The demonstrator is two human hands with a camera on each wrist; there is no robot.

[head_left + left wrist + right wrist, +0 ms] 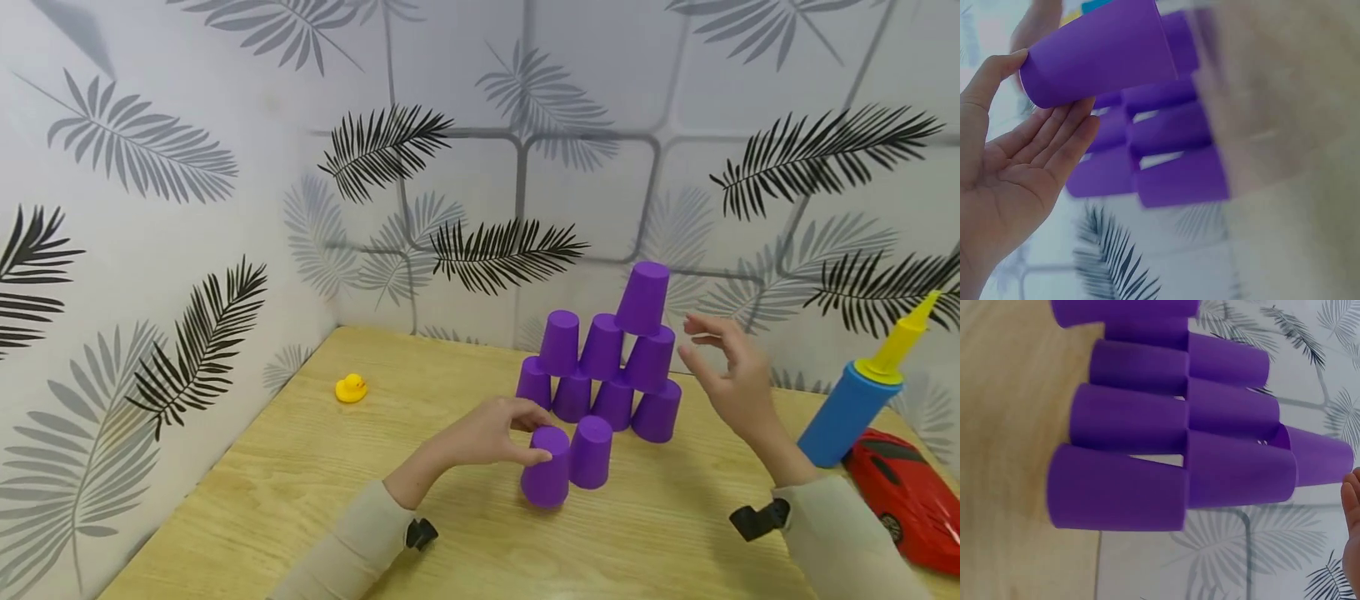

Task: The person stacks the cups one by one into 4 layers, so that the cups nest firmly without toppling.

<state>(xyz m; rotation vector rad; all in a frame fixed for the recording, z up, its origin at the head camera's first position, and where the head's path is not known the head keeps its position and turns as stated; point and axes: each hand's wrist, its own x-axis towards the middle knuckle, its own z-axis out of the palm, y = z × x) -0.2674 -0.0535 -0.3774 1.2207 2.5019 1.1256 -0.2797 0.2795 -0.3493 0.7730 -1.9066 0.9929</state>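
Note:
My left hand [487, 433] pinches an upside-down purple cup [546, 482] near its closed top, thumb on the near side and fingers behind. Just right of it stands another upside-down purple cup [590, 457]. Behind them rises a stack of purple cups: a bottom row of several, a middle row of three, and a single top cup [642, 298] above the right side. My right hand [731, 379] hovers right of the stack, fingers loosely bent and holding nothing. In the right wrist view its fingertips [1352, 487] are close to the top cup [1321, 457]; contact is unclear.
A yellow rubber duck [351, 388] sits at the back left of the wooden table [300, 483]. To the right stand a blue pump [847, 417] with a yellow nozzle and a red toy car [907, 500]. Patterned walls rise behind and on the left.

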